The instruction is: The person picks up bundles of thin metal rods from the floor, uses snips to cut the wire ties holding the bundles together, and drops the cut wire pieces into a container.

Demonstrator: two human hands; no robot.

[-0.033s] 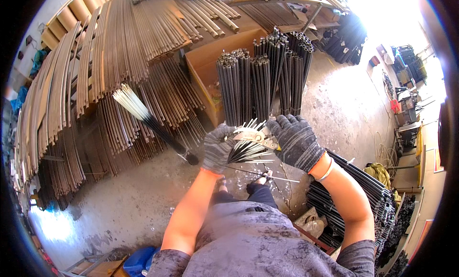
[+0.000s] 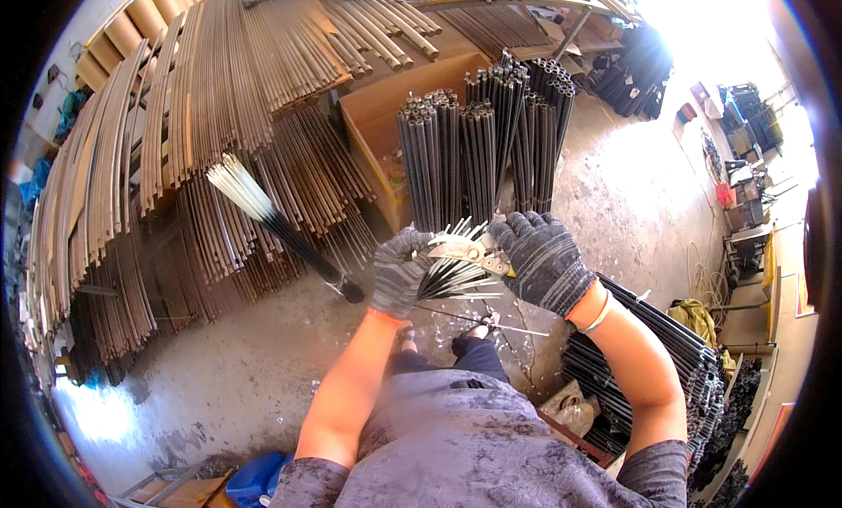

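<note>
My left hand (image 2: pixel 399 271), in a grey striped knit glove, is closed round a bundle of thin rods (image 2: pixel 463 280), whose white ends fan out to the right. One longer rod (image 2: pixel 482 319) sticks out below them with a pale tip. My right hand (image 2: pixel 545 255), gloved alike, is closed on a hand cutter (image 2: pixel 465 250) with curved metal jaws and a bit of yellow at its handle. The jaws lie across the white rod ends; I cannot tell whether they bite. Left of my left hand slants a black bundle (image 2: pixel 289 236) with white ends; whether it joins the held rods is unclear.
Bundles of black tubes (image 2: pixel 478 157) stand upright ahead, beside an open cardboard box (image 2: pixel 373 113). Long brown tubes (image 2: pixel 210 78) fill racks at the left. More black rods (image 2: pixel 631 350) lie near my right forearm. A blue container (image 2: pixel 254 480) stands at the lower left.
</note>
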